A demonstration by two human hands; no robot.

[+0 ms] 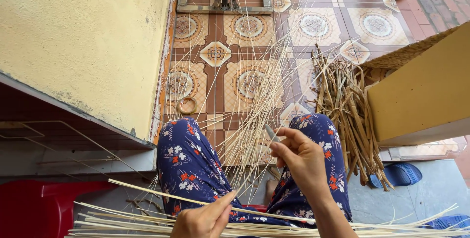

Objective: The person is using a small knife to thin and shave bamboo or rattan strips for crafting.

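Over lap, right hand (pixel 303 162) fingers clamp small blade (pixel 270 133); left hand (pixel 203 218), part cut off, pinches strip (pixel 161 193).

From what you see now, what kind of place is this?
Probably a home porch used for basket weaving: a patterned tile floor, thin cane strips fanned out, a bundle of thicker cane, and a woven basket.

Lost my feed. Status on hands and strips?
Left hand pinching a pale cane strip. Right hand gripping small blade. Loose strips fanned over knees.

Navy trousers (pixel 188 162) with red-and-white, seemingly floral print; bare forearms.
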